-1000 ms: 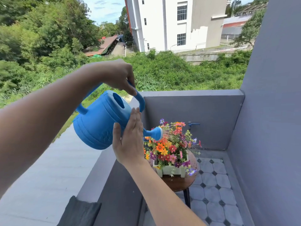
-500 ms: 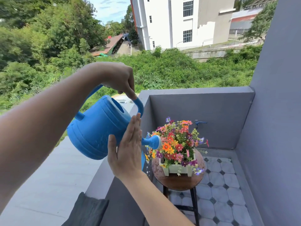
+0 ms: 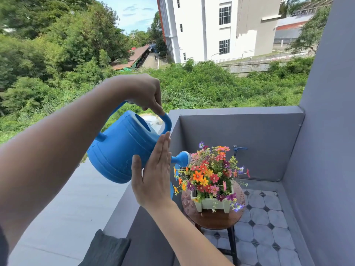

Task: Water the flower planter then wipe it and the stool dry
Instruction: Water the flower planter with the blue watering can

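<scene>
Left hand (image 3: pixel 147 93) around can handle (image 3: pixel 166 120)

At the centre of the frame the left hand (image 3: pixel 143 93) grips the handle of a blue watering can (image 3: pixel 123 148), tilted toward the flowers (image 3: pixel 209 173). The right hand (image 3: pixel 153 177) lies flat against its side. The white planter (image 3: pixel 213 203) stands on a round wet stool (image 3: pixel 215 217), lower right.

The flower planter (image 3: pixel 212 203) fills most of the stool (image 3: pixel 215 220), leaving only bare rim at its front edge. Grey walls (image 3: pixel 249 143) close in behind and right, with a tap (image 3: pixel 238 149) jutting out; tiled floor (image 3: pixel 269 217) lies open in front.
</scene>
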`<state>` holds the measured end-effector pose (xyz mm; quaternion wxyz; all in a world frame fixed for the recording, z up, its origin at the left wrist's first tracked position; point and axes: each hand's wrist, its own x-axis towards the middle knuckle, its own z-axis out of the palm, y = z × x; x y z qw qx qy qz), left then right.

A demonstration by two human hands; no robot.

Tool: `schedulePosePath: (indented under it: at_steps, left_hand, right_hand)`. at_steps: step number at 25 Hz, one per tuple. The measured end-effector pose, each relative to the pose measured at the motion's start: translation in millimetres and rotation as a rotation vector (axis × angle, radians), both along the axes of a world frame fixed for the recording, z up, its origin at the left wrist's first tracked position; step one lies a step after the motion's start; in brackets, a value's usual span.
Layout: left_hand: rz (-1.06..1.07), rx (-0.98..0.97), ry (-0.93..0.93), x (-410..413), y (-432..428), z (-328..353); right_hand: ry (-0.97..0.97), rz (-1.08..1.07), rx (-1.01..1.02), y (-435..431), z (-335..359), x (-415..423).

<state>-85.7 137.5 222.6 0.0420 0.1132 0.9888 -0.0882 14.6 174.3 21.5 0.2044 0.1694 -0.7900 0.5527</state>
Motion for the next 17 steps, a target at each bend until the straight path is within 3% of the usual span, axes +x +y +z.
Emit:
schedulePosePath:
  at_steps: [5, 10, 17]
  left_hand:
    - [-0.019, -0.015, -0.050, 2.9, 20.2, -5.2]
    - [-0.026, -0.002, -0.020, -6.6, 31.0, -2.9]
    - [0.003, -0.045, -0.041, -17.3, 13.4, -6.0]
  right_hand:
    - [-0.003, -0.027, -0.073, 8.8, -0.5, 15.4]
    - [-0.030, -0.075, -0.002, 21.9, 2.7, -3.2]
    - [-0.048, 0.016, 0.043, 9.0, 0.2, -5.8]
